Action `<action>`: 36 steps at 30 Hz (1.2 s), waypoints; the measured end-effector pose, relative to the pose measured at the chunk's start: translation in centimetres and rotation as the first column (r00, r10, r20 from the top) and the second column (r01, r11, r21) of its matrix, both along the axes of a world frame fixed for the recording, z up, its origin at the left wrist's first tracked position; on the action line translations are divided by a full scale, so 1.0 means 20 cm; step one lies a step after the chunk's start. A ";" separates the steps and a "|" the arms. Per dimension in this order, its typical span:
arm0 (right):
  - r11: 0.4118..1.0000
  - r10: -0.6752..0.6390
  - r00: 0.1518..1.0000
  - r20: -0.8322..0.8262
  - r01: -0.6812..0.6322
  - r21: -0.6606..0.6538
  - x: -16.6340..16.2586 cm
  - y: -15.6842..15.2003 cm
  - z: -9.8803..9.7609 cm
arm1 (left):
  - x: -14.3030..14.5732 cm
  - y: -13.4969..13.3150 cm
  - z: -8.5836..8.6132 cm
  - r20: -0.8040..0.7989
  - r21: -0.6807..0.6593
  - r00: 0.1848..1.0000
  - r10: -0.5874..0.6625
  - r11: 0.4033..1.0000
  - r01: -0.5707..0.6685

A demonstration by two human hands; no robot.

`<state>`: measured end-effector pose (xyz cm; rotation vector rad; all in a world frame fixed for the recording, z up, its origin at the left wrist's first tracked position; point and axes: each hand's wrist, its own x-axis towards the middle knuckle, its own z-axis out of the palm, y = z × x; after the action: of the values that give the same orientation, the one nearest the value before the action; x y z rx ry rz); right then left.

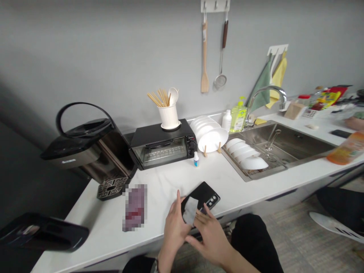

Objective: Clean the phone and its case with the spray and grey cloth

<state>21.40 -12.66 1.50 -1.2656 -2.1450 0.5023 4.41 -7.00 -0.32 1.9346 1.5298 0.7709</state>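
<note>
A black phone [202, 194], its camera lenses facing up, is tilted in front of me near the counter's front edge. My left hand [174, 225] grips its lower left end, with some fingers hidden by the phone and the cloth. A small grey cloth [190, 211] lies against the phone's back. The bent fingers of my right hand [209, 232] press that cloth, thumb stretched toward my left hand. Beyond the phone, a small white and blue bottle [196, 160] stands upright on the counter.
Behind are a toaster oven [162, 146], a water dispenser [93, 151] and racked plates [210, 134]. A pixelated purple item [135, 208] lies left. To the right are a sink [301, 148], an orange bottle [347, 149] and another person's hand [355, 123].
</note>
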 end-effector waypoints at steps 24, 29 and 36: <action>0.995 0.003 0.998 0.066 -0.009 0.098 -0.05 0.09 -0.02 | -0.01 0.00 0.01 0.035 -0.044 0.999 -0.013 0.999 0.015; 0.995 -0.044 0.992 0.122 0.032 0.093 0.21 0.03 -0.01 | 0.00 0.00 0.04 0.039 -0.002 0.999 -0.034 0.999 0.034; 0.956 -0.281 0.909 0.309 0.235 0.177 0.27 0.27 -0.01 | 0.01 0.00 0.06 -0.021 0.061 0.999 -0.045 0.997 0.046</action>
<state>26.80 -7.23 1.21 -1.6172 -2.1834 0.0282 4.56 -6.93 0.88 2.0200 1.4837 0.7903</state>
